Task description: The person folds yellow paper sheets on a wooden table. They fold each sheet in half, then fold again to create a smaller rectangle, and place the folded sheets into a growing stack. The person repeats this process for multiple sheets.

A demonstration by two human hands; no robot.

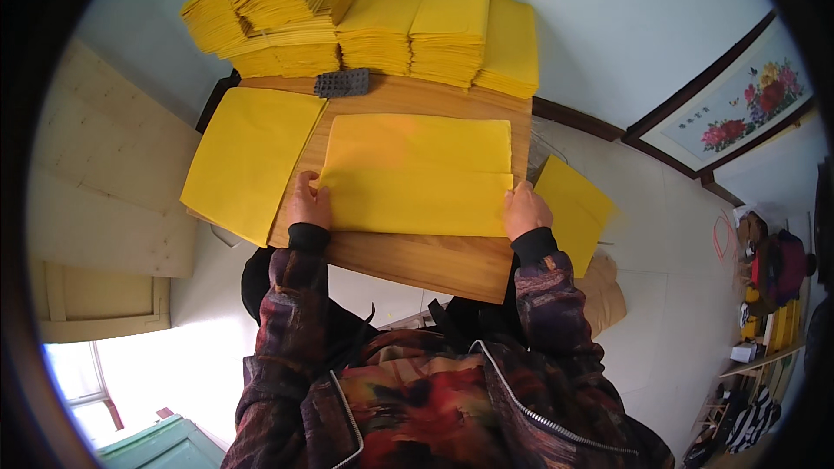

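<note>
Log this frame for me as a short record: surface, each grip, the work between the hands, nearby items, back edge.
Surface: wood-grain table
Left grip: left hand, fingers curled at the middle sheet's left edge
Right grip: right hand, likewise at its right edge
Between hands: middle sheet, yellow, flat, with a line running across it
Left side: yellow sheets
Right side: another yellow sheet, beyond the table's edge
Back: yellow stacks; dark grey studded block in front
</note>
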